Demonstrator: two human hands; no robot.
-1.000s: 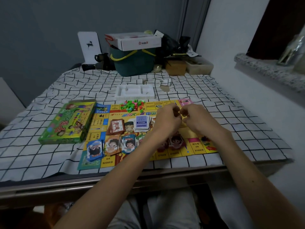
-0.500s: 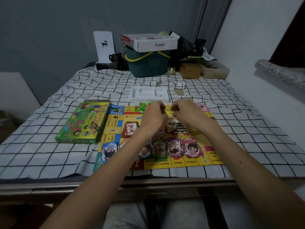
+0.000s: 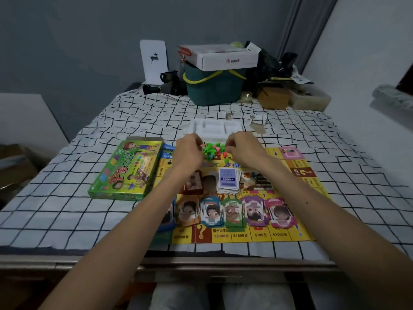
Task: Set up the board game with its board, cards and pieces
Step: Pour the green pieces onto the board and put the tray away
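At frame centre, on the board's far edge, sit the small green and red pieces: light, hard, scatter-prone, best pinched singly. The left hand and right hand flank them, fingers curled; whether either holds one cannot be told

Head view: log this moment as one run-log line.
stage: setup | left hand: at green-and-red piece pile, hold unclear | right hand: same pile, hold unclear | game board: flat, card stacks on it | game box: beside board

bare cloth right of board; box crowds left.
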